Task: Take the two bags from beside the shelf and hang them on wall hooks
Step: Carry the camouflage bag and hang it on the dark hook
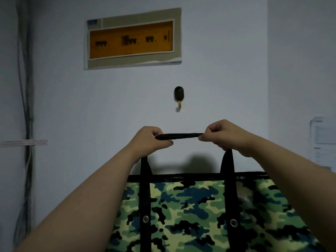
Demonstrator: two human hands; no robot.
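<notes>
Both hands hold the bag's strap level just below the hook.

The left hand [149, 138] and right hand [222, 134] each have fingers curled round one end of the black strap [179, 136], which runs taut and horizontal between them. The camouflage bag [190, 211] hangs from it in front of the wall [109, 106], between the forearms. The hook [179, 98] sits above the strap's middle, apart from it, under the panel [131, 39].
</notes>
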